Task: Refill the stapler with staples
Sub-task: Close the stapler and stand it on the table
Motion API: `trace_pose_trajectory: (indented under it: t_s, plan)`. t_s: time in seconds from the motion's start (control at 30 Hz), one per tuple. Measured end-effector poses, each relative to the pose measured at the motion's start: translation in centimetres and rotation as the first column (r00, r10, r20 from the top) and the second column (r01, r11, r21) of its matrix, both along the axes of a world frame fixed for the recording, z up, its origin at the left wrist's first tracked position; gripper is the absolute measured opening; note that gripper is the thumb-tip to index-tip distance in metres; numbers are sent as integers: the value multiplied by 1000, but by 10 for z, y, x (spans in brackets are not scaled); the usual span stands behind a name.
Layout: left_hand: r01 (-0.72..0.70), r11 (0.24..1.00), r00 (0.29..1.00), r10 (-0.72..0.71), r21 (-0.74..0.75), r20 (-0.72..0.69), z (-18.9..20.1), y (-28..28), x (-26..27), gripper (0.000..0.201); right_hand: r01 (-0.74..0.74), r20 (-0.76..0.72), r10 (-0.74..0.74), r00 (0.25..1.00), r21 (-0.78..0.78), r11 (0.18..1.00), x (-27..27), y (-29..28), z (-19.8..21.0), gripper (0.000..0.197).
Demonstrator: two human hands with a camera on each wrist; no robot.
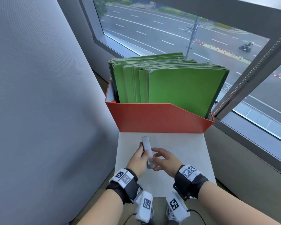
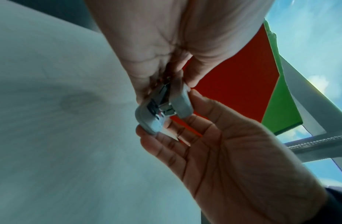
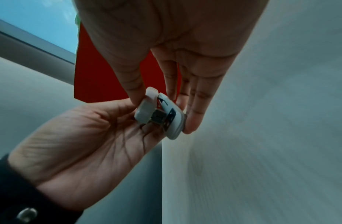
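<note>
Both hands hold the stapler (image 1: 147, 151) above the tabletop (image 1: 182, 148): left hand (image 1: 138, 159) gripping, right hand (image 1: 164, 159) pinching. Only the wrist views show its metal channel (image 2: 160, 104).

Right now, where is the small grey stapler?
In the head view the small grey stapler is held between left hand and right hand, above the white tabletop, nearer than the red file box.

No readable text, brand or number shows; the wrist bands (image 1: 124, 177) carry only black-and-white square code markers, no letters.
</note>
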State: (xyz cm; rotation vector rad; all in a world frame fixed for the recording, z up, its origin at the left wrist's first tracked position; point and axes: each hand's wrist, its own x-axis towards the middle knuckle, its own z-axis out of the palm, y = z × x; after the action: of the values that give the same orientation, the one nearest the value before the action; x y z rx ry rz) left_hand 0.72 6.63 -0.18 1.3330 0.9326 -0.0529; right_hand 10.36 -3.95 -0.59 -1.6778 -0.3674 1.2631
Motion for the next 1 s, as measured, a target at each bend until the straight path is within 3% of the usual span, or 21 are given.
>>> trace_pose_trajectory:
  t_s: [0.2,0.4,0.5,0.63,1.0]
  plan:
    - [-39,996,997,44,77,-66,-11,35,2,48,-119,134,125,983,-55,991,-6,50,-9,54]
    - [-97,992,981,108,77,-161,-34,56,-3,48,-183,196,197,961,-86,979,-17,78,-16,42]
    - [-127,987,976,142,100,-166,-40,59,-5,38,-200,228,216,949,-93,975,-20,85,-23,35]
    - [-122,985,975,141,119,-173,-43,60,-5,48,-191,236,212,948,-109,975,-21,89,-30,34]
    - [-132,977,963,167,167,-214,-48,60,-6,51,-242,260,311,914,-268,933,-26,93,-33,52]
